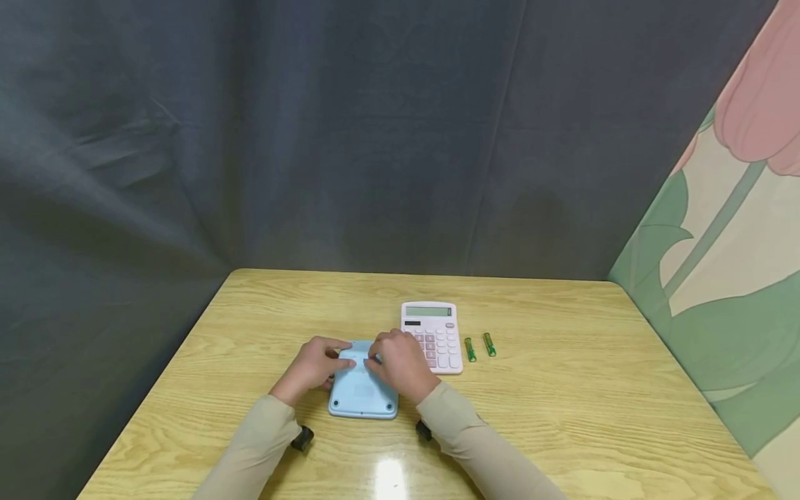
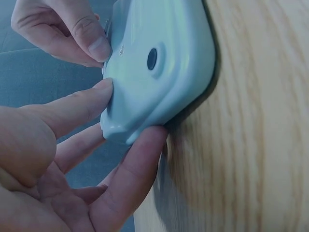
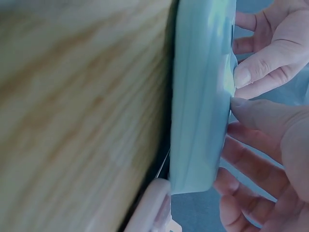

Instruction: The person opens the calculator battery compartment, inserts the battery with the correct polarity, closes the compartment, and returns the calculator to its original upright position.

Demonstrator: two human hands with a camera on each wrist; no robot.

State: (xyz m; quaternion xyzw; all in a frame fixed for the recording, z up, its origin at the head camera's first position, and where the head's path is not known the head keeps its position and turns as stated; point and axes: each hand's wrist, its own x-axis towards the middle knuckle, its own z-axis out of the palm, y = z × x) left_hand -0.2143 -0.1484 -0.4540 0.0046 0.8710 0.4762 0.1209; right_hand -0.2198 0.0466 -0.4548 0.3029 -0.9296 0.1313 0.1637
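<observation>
A light blue calculator point(image 1: 364, 396) lies face down on the wooden table, its back and small dark round feet showing. My left hand point(image 1: 315, 364) grips its left side; the thumb rests on the back while fingers hold the edge. Over the upper right of the back is my right hand point(image 1: 400, 361), fingers bent. Its thumb and a fingertip meet the surface beside a thin raised edge point(image 2: 108, 28), seen in the left wrist view. Whether they pinch a loose part there is hidden. In the right wrist view, both thumbs touch the back close together.
A pink and white calculator point(image 1: 446, 340) lies face up just right of the blue one, its display lit. To its right are two green batteries point(image 1: 470, 349), set apart on the table point(image 1: 562, 389). A dark curtain point(image 1: 400, 139) hangs behind the table.
</observation>
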